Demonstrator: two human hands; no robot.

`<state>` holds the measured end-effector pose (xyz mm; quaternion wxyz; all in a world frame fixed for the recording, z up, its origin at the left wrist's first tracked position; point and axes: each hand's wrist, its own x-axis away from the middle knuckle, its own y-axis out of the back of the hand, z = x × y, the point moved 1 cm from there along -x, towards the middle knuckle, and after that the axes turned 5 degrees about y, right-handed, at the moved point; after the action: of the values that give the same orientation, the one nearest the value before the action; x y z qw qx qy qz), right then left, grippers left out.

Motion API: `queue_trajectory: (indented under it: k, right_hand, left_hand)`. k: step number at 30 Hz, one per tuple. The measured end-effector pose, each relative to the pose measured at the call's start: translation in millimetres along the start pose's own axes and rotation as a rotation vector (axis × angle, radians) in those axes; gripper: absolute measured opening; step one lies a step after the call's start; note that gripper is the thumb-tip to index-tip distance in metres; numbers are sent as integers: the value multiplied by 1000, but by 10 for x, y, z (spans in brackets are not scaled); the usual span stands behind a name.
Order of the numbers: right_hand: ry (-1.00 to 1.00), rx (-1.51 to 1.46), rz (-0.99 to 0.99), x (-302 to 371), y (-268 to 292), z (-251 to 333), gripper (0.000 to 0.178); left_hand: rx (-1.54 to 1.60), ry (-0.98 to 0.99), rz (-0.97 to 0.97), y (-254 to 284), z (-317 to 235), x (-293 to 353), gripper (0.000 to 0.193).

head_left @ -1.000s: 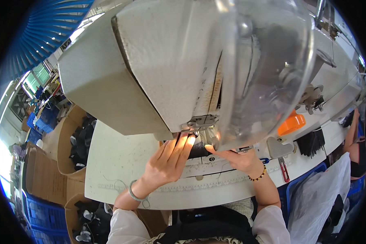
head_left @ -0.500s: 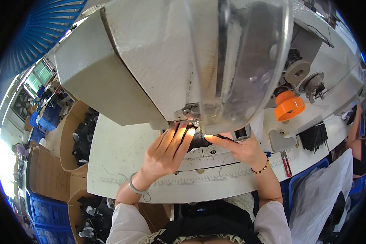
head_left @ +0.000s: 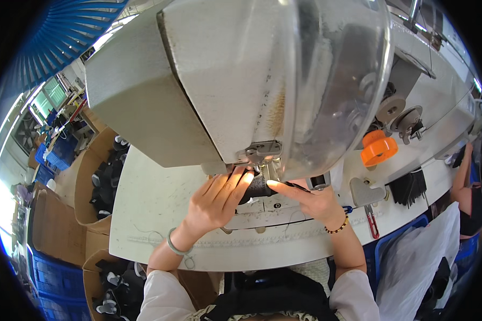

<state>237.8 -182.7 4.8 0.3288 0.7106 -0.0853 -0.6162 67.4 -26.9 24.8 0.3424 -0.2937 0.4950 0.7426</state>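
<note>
Under the needle area of a sewing machine [head_left: 225, 80], a small dark fabric piece [head_left: 258, 187] with a grey textured face lies on the bed. My left hand [head_left: 214, 200] presses its long, close-set fingers on the piece's left side. From the right, the index finger of my right hand [head_left: 317, 204] is stretched to the piece's right edge, its other fingers curled in. A thin dark strip lies against this hand and a blue end [head_left: 348, 209] shows by the wrist; whether they are one tool I cannot tell. The needle itself is hard to make out.
Red-handled thread snips [head_left: 372, 222], a grey pad [head_left: 365, 192] and black strips [head_left: 408, 187] lie on the right of the white table [head_left: 166, 235]. An orange knob [head_left: 379, 148] juts from the machine. Cartons [head_left: 59, 224] of dark pieces stand left; another person's arm [head_left: 462, 176] is far right.
The view has shifted slightly, and more of the fabric piece's grey face shows between my hands. Both hands stay on the piece beneath the machine head.
</note>
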Motion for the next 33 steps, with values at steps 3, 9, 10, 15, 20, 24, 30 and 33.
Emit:
queue_trajectory:
  k: [3, 9, 10, 15, 20, 24, 30, 33]
  right_hand:
    - [-87, -54, 24, 35, -12, -2, 36]
    - [-97, -101, -42, 7, -30, -45, 25]
    - [-88, -88, -50, -1, -18, -52, 25]
    - [-105, -106, -65, -43, 46, -28, 23]
    - [-122, -130, -106, -65, 45, 1, 22]
    - [-140, -139, -63, -11, 33, -5, 33]
    - [-114, -71, 6, 32, 21, -29, 50]
    - [-9, 26, -47, 4, 24, -26, 21]
  left_hand:
    - [58, 14, -41, -43, 30, 0, 36]
    - [53, -40, -76, -46, 42, 1, 30]
    - [39, -48, -71, -46, 35, -5, 28]
    - [25, 8, -31, -9, -22, -25, 30]
    - [45, 36, -5, 6, -26, -21, 30]
    - [53, 26, 21, 9, -22, -7, 28]
    - [-1, -49, -43, -11, -20, -30, 23]
    - [-23, -71, -43, -3, -15, -34, 23]
